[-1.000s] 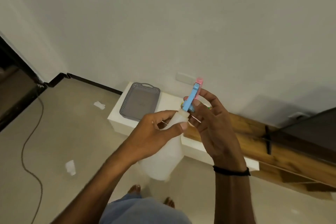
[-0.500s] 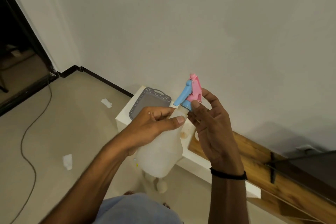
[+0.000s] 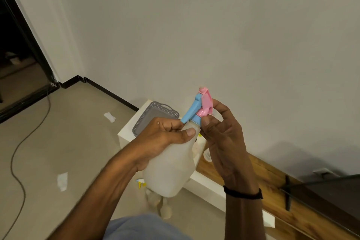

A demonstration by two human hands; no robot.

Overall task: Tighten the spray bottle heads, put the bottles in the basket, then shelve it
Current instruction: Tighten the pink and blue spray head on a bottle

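Right hand (image 3: 224,138) fingers (image 3: 206,122) around spray head (image 3: 202,106)

Open air above the grey basket (image 3: 155,118); bare wall (image 3: 214,35) close behind it.

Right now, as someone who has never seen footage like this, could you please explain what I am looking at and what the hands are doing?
There is no machine here: a person wears a camera on the head, looking forward and down, so you see their own two bare arms. The left hand grips the neck of a translucent white spray bottle, held up in the air. The right hand, with a dark band at the wrist, has its fingers on the pink and blue spray head, apparently to twist it. Behind them, a grey perforated basket sits on a low white unit against the wall. Paper scraps and a cable lie on the floor.
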